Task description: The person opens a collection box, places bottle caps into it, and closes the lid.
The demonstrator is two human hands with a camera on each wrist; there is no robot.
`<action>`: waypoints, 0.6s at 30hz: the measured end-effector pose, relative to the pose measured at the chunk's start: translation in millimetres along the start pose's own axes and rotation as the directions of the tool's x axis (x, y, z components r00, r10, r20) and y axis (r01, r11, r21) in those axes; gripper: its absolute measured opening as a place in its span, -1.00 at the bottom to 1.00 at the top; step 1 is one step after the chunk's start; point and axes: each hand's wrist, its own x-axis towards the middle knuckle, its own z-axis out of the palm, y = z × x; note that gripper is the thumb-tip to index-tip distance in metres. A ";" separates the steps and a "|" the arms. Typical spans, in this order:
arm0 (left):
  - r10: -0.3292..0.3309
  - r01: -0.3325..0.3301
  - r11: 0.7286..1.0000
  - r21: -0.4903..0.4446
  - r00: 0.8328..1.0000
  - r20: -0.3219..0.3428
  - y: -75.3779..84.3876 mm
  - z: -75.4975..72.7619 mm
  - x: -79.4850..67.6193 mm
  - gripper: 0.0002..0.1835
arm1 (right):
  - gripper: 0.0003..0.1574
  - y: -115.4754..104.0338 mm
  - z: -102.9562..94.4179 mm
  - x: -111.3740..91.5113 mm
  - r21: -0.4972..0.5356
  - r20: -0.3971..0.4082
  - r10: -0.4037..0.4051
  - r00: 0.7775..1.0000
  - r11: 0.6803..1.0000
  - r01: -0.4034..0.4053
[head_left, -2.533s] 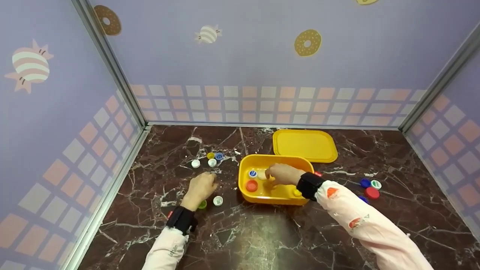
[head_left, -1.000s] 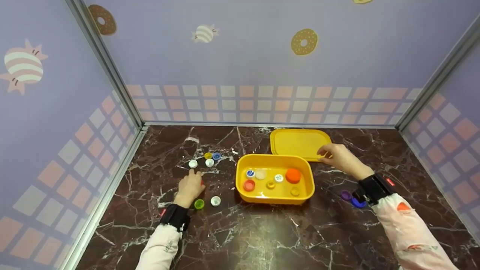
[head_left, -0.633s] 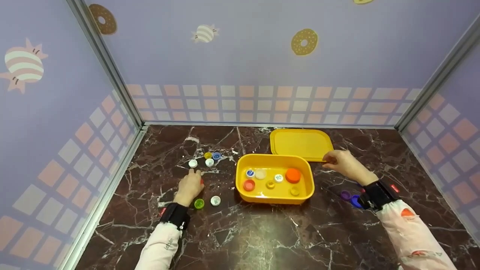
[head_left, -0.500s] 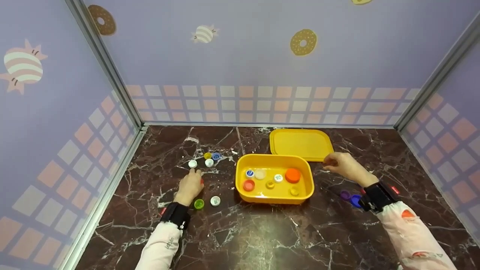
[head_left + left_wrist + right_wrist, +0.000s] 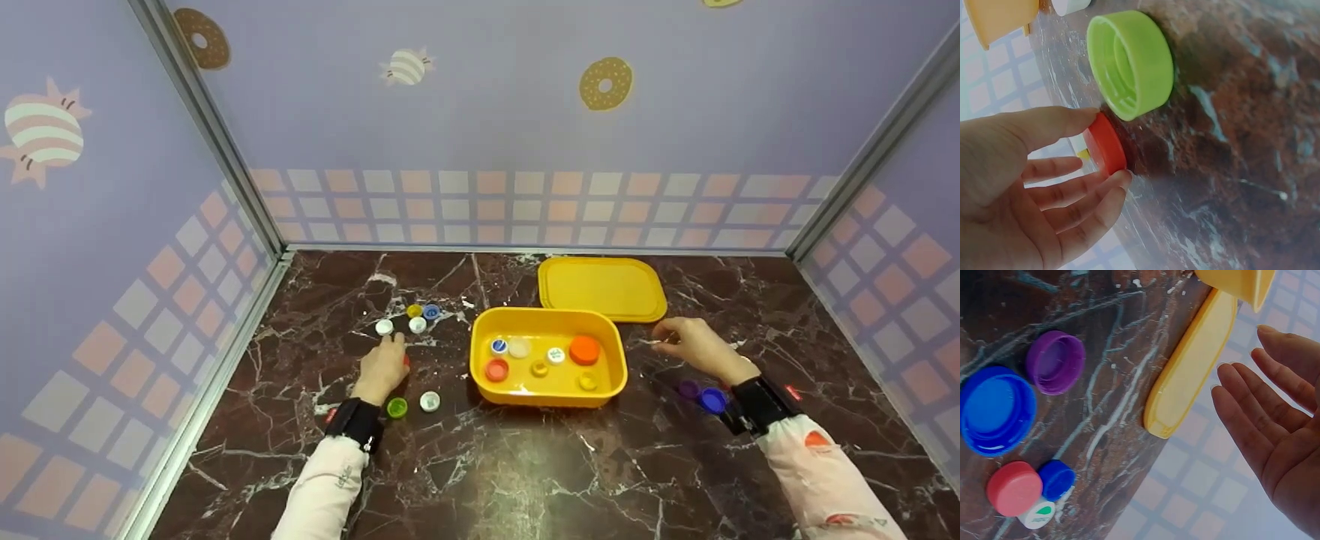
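One red cap, pinched in my left hand's fingers, left of centre in the head view! My right hand, earlier inside the yellow box, now hovers right of it, fingers loosely parted.

**Right hand out of the yellow box**

Two and a half seconds ago we saw it inside; now we find it at three o'clock, below its two-o'clock spot over the yellow lid a second ago. Within, an orange cap and a white cap have come into view. At four o'clock we now see a purple cap. At nine, the left hand has drawn farther off, baring a green cap; a red cap now shows at its fingers.
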 end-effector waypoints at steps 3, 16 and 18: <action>0.014 -0.014 1.000 0.016 1.000 0.008 0.0 1.1 0.3 -0.59 | -0.84 5.1 3.6 -4.2 0.002 0.002 -0.001 1.000 1.000 0.001; 0.049 -0.049 0.999 0.000 0.999 0.006 1.0 -7.2 -1.2 -0.69 | -0.88 25.0 14.0 -23.1 -0.006 -0.006 0.003 1.000 1.000 -0.003; 0.055 -0.055 0.998 -0.001 0.998 0.003 4.0 -10.2 -0.1 -0.70 | -0.88 28.6 13.9 -25.7 -0.009 -0.001 0.012 1.000 1.000 -0.012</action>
